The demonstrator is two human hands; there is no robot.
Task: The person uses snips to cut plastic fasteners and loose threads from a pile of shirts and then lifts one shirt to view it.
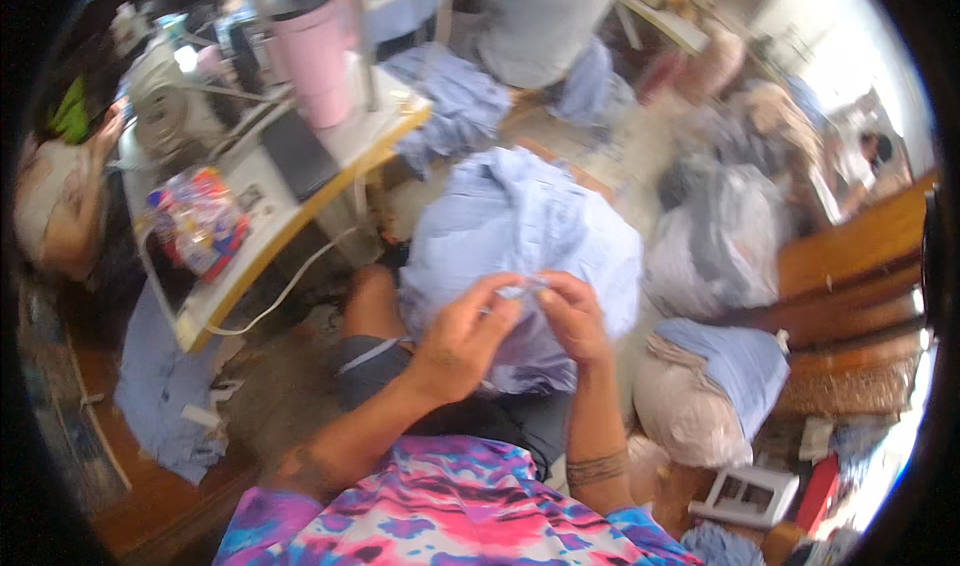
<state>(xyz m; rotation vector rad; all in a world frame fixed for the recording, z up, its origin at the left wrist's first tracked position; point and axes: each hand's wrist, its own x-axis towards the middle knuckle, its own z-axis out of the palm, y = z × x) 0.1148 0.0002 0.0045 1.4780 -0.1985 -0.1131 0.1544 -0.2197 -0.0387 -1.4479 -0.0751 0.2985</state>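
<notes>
A large rounded heap of light blue cloth [520, 216] sits in front of me, against my knees. My left hand [465, 338] and my right hand [577, 318] meet over its near side. Thumb and fingers of each are pinched on a small bunched edge of light blue fabric [518, 291], held close together at chest height. Blur and the fingers hide exactly what part of the cloth it is. Folds and a seam-like ridge run down the heap beyond my fingertips.
A yellow-edged table [375, 151] at left carries a pink tumbler [315, 61], a dark phone [298, 156], a colourful packet [200, 221] and a sewing machine [170, 101]. A white cord hangs below. Filled plastic bags [715, 251] and a cloth-topped sack [690, 411] stand at right. Other people sit nearby.
</notes>
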